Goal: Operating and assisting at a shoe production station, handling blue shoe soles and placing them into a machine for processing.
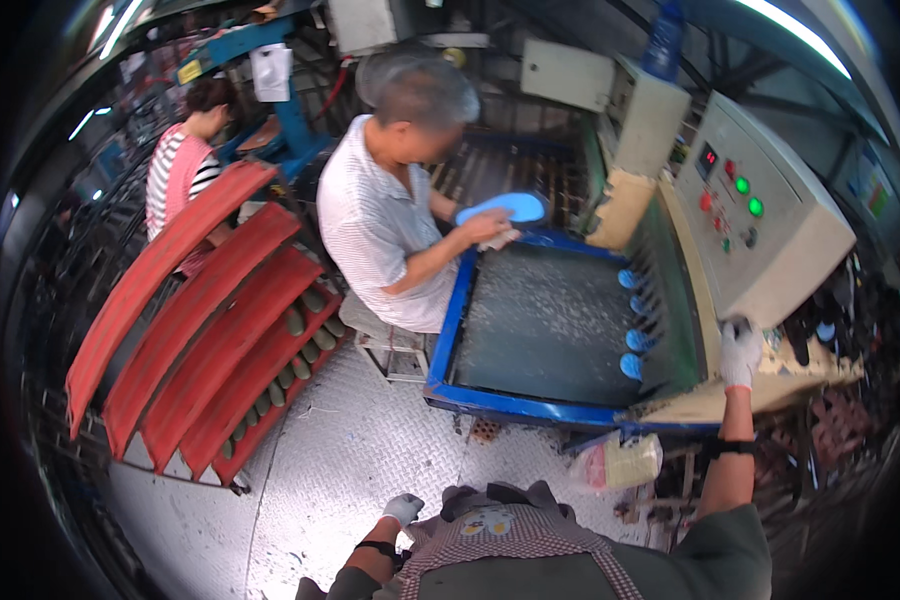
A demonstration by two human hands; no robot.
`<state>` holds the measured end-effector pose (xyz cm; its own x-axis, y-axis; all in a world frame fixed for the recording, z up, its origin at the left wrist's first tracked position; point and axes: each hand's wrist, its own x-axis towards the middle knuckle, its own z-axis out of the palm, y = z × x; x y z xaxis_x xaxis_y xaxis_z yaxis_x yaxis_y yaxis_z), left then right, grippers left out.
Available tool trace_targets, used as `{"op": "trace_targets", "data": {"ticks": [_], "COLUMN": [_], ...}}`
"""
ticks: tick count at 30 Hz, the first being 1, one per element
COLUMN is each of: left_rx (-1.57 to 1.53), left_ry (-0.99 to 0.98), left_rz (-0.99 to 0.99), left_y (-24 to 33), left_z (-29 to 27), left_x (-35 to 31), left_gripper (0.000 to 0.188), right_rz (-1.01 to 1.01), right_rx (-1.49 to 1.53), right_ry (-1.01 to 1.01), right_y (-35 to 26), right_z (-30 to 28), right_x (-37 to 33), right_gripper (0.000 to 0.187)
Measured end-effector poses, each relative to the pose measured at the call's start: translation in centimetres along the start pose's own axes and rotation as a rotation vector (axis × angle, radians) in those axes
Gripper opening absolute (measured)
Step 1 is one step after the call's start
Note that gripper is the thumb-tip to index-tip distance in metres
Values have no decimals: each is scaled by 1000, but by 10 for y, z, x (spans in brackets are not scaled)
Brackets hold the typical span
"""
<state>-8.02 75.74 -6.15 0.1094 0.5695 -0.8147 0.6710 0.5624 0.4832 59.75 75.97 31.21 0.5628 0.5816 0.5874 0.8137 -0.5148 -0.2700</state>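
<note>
My left hand (403, 508), in a pale glove, hangs low beside my checked apron (470, 535). Its fingers look curled, and nothing shows in them. My right arm reaches forward on the right. The white-gloved right hand (741, 357) is at the lower edge of a grey control box (770, 235), fingers closed around something dark that I cannot make out. Green and red lights glow on the box. Left of that hand, several blue sole-shaped pieces (632, 366) stand along the right side of a dark, blue-framed machine bed (540, 320).
A co-worker (385, 210) sits beyond the bed, holding a blue sole (505, 207). Another person (180, 170) works farther back left. Red curved racks (220, 330) hold several dark green soles. A clear bag of pale material (625, 463) sits below the bed, above the metal floor (340, 430).
</note>
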Motion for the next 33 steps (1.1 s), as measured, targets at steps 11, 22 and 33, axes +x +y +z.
{"op": "trace_targets", "data": {"ticks": [11, 22, 33], "left_rx": [276, 249, 256], "left_ry": [54, 100, 106], "left_rz": [158, 109, 126], "left_y": [18, 7, 7], "left_z": [-3, -4, -3], "left_x": [-23, -26, -21], "left_gripper": [47, 49, 49], "right_rz": [47, 16, 21], "right_rx": [101, 56, 17], "right_ry": [-66, -114, -102], "right_y": [54, 51, 65], "right_z": [15, 24, 25], "right_x": [-4, 6, 0], "right_gripper": [33, 38, 40]}}
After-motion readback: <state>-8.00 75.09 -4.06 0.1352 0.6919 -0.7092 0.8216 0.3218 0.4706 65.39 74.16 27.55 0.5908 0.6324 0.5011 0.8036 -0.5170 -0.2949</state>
